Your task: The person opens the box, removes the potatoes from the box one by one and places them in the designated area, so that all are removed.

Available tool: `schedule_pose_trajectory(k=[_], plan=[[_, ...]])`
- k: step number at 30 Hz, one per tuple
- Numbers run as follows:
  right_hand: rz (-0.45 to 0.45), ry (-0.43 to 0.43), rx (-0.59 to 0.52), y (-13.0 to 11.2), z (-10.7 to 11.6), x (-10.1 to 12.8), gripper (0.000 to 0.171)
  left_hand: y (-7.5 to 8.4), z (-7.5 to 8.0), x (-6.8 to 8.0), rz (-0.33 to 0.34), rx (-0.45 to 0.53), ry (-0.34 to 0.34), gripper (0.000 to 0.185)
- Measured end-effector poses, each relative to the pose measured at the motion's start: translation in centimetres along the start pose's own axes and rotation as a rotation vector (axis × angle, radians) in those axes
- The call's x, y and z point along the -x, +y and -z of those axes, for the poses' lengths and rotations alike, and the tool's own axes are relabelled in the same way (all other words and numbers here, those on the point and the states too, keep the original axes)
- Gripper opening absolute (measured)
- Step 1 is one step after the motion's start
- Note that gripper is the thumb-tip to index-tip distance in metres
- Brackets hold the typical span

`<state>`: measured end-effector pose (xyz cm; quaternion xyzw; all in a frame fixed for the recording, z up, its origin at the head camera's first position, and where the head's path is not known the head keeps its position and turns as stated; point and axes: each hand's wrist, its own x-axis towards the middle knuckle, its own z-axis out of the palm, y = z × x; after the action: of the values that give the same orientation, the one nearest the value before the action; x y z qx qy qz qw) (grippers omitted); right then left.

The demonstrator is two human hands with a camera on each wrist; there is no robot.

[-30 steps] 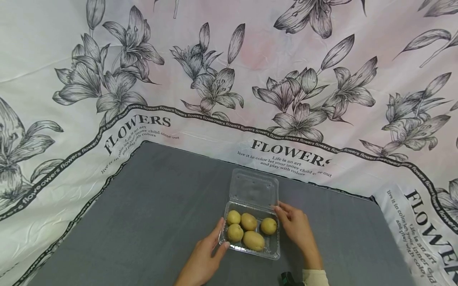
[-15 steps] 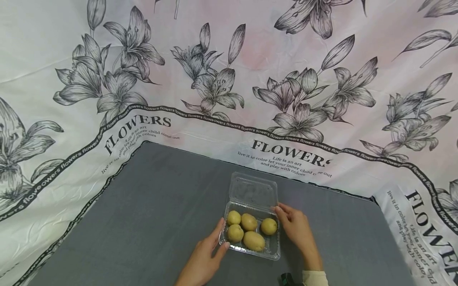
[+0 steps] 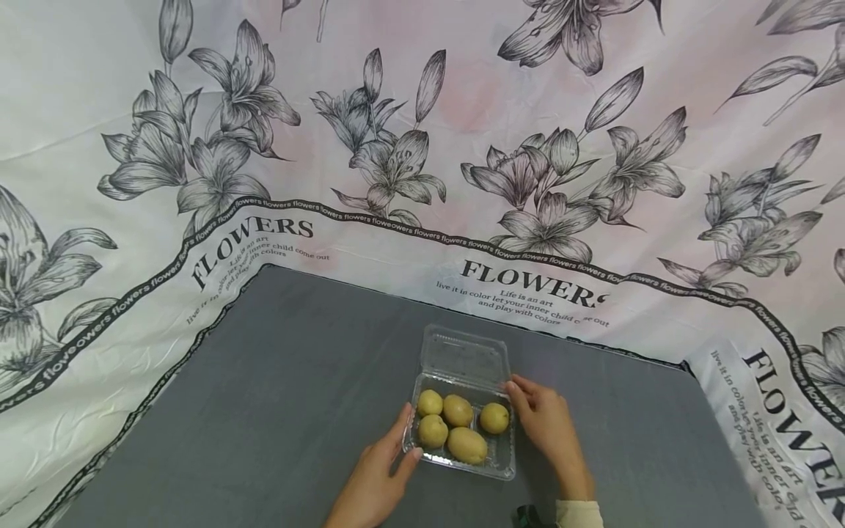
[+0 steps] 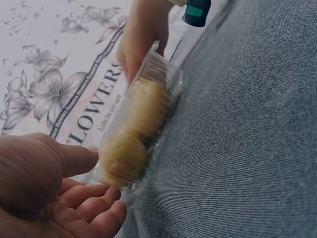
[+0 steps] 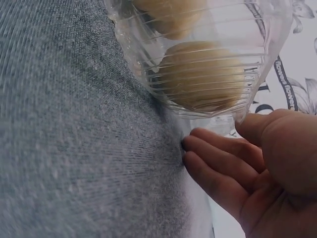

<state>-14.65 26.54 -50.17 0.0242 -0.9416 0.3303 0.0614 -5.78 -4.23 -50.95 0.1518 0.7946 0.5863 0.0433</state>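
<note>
Lid of clear plastic clamshell box (image 3: 462, 411) dropped lower; left hand (image 3: 379, 477) and right hand (image 3: 544, 425), fingers straight, still brace its sides.

grey tabletop (image 3: 264, 396), white flower-print cloth (image 3: 422, 147) lettered "FLOWERS"

The left hand (image 3: 376, 480) and right hand (image 3: 544, 425) flank the clear clamshell (image 3: 462, 433) of potatoes (image 3: 455, 429), fingertips apparently touching its rim.
</note>
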Motion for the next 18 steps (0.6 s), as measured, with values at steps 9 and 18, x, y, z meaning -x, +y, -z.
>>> schedule_pose_trajectory(k=[9,18], plan=[[0.173,0.201,0.039,-1.9,1.0,0.7,0.038,0.0,0.0,0.1,0.01,0.008,0.007,0.069],[0.284,0.057,0.022,-6.0,2.5,1.7,0.044,0.0,0.0,0.0,0.02,-0.005,0.0,0.068]])
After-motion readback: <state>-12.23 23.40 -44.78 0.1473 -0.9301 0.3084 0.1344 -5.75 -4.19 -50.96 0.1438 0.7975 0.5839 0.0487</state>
